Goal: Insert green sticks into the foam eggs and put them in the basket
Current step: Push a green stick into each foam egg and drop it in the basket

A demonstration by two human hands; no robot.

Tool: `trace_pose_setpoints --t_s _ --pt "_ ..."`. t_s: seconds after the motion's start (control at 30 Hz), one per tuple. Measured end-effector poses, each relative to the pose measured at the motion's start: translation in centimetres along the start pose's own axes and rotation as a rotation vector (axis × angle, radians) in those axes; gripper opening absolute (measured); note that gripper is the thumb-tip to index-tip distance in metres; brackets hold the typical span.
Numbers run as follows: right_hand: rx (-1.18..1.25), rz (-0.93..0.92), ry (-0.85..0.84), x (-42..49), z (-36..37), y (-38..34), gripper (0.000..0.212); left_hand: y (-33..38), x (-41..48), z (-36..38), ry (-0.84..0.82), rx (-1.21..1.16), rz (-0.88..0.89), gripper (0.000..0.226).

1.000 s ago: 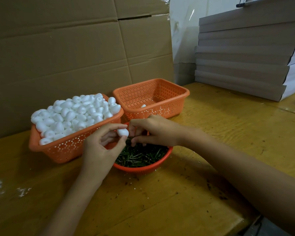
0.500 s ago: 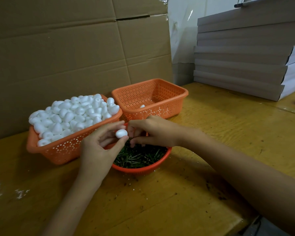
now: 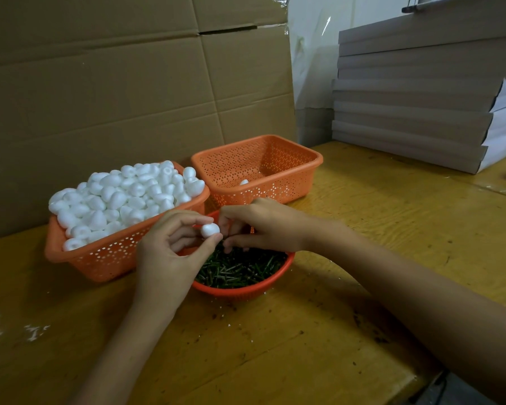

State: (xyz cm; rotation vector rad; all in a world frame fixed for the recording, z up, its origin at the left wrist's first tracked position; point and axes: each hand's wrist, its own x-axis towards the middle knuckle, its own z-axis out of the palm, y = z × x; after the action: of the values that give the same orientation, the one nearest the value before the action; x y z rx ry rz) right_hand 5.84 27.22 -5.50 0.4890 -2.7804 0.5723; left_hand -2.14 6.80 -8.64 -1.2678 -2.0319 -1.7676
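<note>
Above round red plastic bowl (image 3: 246,291) of green sticks (image 3: 240,270): left hand (image 3: 170,252) pinches one white foam egg (image 3: 210,230). Right hand (image 3: 257,226) is curled against it; stick not visible, grip unclear. Far orange perforated basket (image 3: 275,165) shows one finished egg (image 3: 244,182); left orange perforated basket (image 3: 108,258) is heaped. Judged: barely begun.

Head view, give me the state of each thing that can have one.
Left hand: pinches a foam egg.
Right hand: fingers curled beside that egg; any stick in them is hidden.
Left basket: heaped with foam eggs.
Right basket: nearly empty, a single egg showing.
Red bowl: partly filled with green sticks.
</note>
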Motion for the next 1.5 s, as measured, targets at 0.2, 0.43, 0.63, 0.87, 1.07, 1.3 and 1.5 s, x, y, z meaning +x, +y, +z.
trace_pose_setpoints --t_s 0.2,0.43,0.63,0.87,1.07,1.3,1.5 --pt "0.008 0.001 0.003 -0.09 -0.08 -0.13 0.016 0.26 -0.03 0.09 0.007 -0.002 -0.031 0.027" --pt "0.008 0.013 -0.005 -0.11 -0.1 -0.24 0.017 0.03 0.03 0.12 -0.004 -0.001 -0.004 0.025" --pt "0.007 0.022 -0.015 -0.05 -0.13 -0.24 0.018 -0.35 0.23 0.03 -0.031 -0.004 0.052 0.029" --pt "-0.005 0.018 -0.019 0.04 -0.11 -0.14 0.016 -0.14 0.2 0.04 -0.04 -0.019 0.049 0.029" --pt "-0.002 0.013 -0.01 0.01 -0.03 -0.12 0.015 0.1 0.19 0.04 -0.028 -0.018 0.026 0.033" --pt "-0.001 0.004 0.001 0.03 0.04 0.04 0.017 0.04 0.06 0.09 -0.007 -0.044 -0.046 0.031" --pt "-0.021 -0.001 0.003 0.06 0.0 -0.02 0.018 -0.06 0.1 0.12 -0.02 -0.016 -0.014 0.031"
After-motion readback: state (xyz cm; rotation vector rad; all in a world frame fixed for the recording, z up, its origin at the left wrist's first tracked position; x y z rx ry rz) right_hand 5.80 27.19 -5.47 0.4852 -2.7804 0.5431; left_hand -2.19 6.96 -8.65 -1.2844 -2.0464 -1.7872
